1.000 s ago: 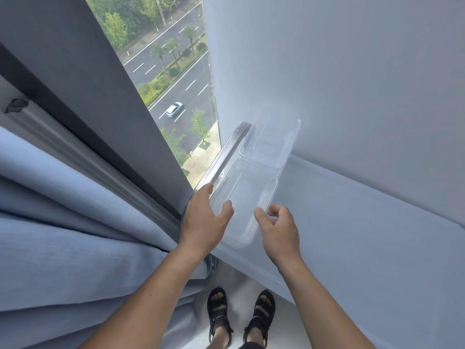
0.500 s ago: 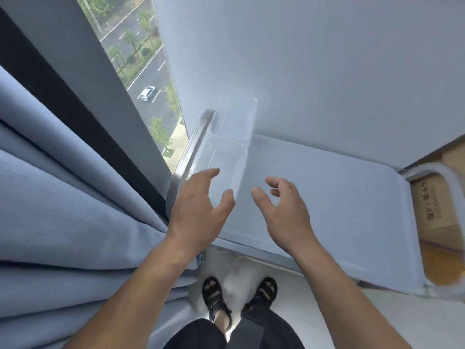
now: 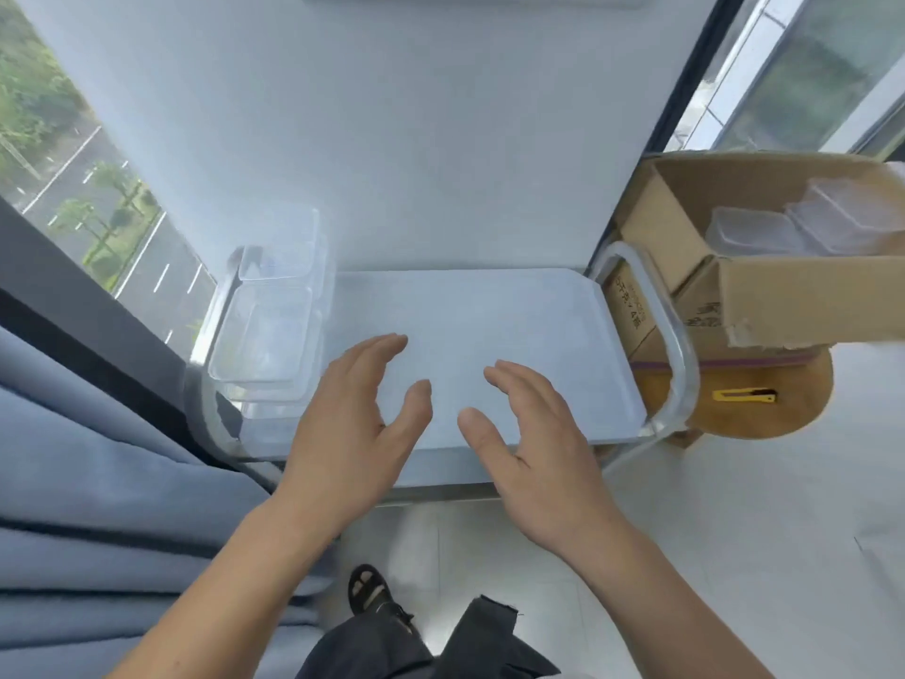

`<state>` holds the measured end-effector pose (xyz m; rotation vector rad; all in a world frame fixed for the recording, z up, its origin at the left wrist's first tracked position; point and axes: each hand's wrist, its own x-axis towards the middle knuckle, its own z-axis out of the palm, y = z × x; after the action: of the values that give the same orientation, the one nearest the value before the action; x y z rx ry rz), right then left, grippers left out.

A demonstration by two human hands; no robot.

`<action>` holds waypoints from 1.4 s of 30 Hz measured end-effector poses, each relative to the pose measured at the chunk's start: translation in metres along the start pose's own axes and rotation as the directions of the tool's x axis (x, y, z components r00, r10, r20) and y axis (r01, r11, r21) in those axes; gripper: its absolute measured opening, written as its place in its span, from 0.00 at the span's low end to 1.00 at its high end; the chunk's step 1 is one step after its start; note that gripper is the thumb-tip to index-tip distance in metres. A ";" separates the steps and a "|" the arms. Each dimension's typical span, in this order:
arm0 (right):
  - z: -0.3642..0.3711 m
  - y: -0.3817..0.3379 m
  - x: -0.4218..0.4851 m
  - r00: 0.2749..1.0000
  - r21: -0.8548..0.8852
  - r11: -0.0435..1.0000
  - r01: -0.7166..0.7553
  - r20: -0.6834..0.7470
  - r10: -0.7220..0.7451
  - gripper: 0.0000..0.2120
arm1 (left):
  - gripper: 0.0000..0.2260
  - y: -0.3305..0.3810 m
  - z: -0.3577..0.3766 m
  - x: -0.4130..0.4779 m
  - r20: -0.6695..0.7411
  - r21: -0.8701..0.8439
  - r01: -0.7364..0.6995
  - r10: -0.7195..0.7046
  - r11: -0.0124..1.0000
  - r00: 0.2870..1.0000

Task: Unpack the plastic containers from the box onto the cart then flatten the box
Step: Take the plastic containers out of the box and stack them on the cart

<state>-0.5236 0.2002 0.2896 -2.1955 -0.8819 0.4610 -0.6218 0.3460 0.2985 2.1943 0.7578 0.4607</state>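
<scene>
Clear plastic containers (image 3: 267,330) sit stacked at the left end of the white cart top (image 3: 514,335), against its metal rail. My left hand (image 3: 352,428) and my right hand (image 3: 534,443) hover over the cart's near edge, both empty with fingers spread, to the right of the stack. An open cardboard box (image 3: 764,257) stands at the right beyond the cart handle. More clear containers (image 3: 808,225) lie inside it.
The box rests on other cartons (image 3: 631,306) atop a round wooden stool (image 3: 749,409) that carries a yellow utility knife (image 3: 744,396). A curved metal handle (image 3: 671,330) closes the cart's right end. Blue curtain (image 3: 98,482) hangs at left by the window; white wall behind.
Both hands let go of the clear container, now resting on the cart's left end, and drew back to the right. The view swung right, bringing the box and stool into sight.
</scene>
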 end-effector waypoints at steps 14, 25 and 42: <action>-0.127 0.116 -0.138 0.959 0.085 0.985 -0.147 -0.230 0.163 0.27 | 0.20 0.136 0.128 -0.076 0.205 -0.066 -0.231 0.240 0.971 0.949; -0.202 0.185 -0.121 0.887 0.141 0.958 -0.251 -0.364 0.286 0.30 | 0.19 0.209 0.219 -0.016 0.363 -0.082 -0.349 0.355 0.933 0.862; -0.327 0.314 -0.049 0.847 0.155 0.957 -0.246 -0.446 0.290 0.28 | 0.19 0.311 0.363 0.083 0.435 -0.102 -0.359 0.366 0.928 0.823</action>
<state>-0.2363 -0.1545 0.2861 -2.2127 -0.2868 0.0837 -0.2488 0.0353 0.3051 2.3115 0.0815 0.1244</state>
